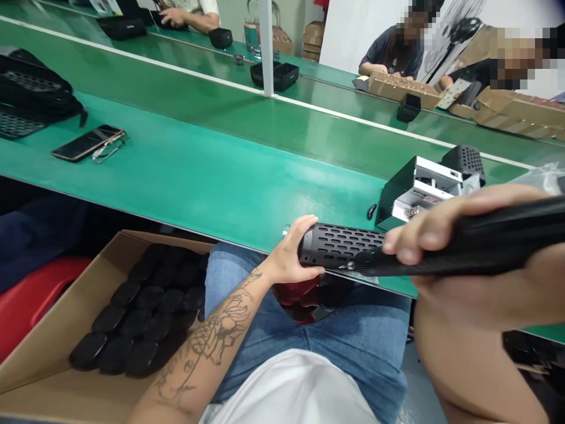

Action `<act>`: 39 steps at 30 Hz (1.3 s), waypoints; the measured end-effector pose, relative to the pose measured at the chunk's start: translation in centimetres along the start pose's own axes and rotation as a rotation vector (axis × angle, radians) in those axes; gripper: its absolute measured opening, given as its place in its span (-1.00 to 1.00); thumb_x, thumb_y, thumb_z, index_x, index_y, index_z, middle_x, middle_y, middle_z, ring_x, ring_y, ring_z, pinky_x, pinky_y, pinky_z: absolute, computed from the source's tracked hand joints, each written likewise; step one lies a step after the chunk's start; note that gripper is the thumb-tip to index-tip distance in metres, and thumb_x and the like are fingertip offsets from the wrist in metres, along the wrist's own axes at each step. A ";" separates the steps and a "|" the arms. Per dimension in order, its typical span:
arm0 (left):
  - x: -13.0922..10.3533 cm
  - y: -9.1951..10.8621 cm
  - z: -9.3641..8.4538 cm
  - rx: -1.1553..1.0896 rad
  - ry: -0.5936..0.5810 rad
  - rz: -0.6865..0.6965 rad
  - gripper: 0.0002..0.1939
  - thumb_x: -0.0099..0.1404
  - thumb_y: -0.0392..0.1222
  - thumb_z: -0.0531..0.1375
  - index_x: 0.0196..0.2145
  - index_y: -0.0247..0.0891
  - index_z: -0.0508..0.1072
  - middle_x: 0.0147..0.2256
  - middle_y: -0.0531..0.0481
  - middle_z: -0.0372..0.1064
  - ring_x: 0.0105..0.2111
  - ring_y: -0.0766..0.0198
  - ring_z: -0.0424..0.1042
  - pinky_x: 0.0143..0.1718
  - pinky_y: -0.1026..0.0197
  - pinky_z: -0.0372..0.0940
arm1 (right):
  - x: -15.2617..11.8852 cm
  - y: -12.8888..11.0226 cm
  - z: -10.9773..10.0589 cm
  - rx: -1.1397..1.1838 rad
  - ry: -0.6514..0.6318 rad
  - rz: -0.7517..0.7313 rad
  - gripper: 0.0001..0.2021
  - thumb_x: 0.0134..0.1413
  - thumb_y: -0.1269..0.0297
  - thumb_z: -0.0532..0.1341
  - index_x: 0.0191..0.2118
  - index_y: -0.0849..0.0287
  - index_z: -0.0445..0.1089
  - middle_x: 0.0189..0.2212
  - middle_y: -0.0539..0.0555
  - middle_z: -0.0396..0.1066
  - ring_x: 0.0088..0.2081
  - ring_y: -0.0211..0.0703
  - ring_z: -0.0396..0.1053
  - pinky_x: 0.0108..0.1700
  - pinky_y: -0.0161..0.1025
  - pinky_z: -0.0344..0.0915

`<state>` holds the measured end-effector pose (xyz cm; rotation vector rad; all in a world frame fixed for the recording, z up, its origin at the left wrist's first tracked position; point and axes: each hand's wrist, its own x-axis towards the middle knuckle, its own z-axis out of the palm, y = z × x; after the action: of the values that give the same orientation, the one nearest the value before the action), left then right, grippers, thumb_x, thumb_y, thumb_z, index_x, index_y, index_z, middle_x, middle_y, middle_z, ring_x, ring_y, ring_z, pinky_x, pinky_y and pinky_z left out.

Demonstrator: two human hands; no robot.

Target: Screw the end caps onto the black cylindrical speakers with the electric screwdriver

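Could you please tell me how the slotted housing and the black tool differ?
The slotted housing has rows of slots along its side, while the black tool shows none. The housing looks blocky with a rounded end; the tool is long and narrows towards its tip. The left hand grips the housing at one end, whereas the right hand holds the tool. Both are dark and held in a hand.

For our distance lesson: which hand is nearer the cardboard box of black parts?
Left. The left hand, gripping a perforated housing, is right of the box; the right hand, farther right.
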<state>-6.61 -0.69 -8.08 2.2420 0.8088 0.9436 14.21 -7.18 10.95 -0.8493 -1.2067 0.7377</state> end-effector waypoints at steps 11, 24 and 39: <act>-0.1 0.3 0.0 -0.045 0.037 -0.001 0.10 0.13 0.05 0.41 0.42 -0.19 -0.12 0.38 -0.31 -0.02 0.41 -0.09 0.03 0.40 -0.15 0.07 | -1.2 4.5 5.6 0.105 -0.109 0.036 -0.70 0.06 -0.02 0.40 -0.20 0.06 0.49 -0.52 0.04 0.44 -0.55 -0.01 0.43 -0.48 -0.02 0.38; 0.0 -0.8 0.6 -0.189 0.084 0.024 0.14 0.04 0.11 0.48 0.41 -0.11 -0.01 0.32 -0.24 0.10 0.33 -0.14 0.15 0.36 -0.15 0.15 | -1.3 5.7 4.8 0.158 -0.309 0.106 -0.73 0.08 0.08 0.40 -0.21 0.10 0.43 -0.49 0.00 0.43 -0.52 -0.11 0.41 -0.43 -0.08 0.39; 0.1 -0.9 0.3 -0.189 0.066 0.088 0.08 0.04 -0.03 0.47 0.38 -0.14 0.02 0.29 -0.28 0.11 0.34 -0.16 0.14 0.37 -0.21 0.11 | -0.6 2.9 4.7 0.239 -0.453 0.110 -0.61 0.00 -0.06 0.45 -0.20 0.13 0.48 -0.50 0.02 0.45 -0.53 -0.14 0.40 -0.44 -0.09 0.42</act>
<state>-6.57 -0.12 -8.85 2.1068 0.6248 1.0928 9.38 -5.54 8.79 -0.5677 -1.4399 1.1827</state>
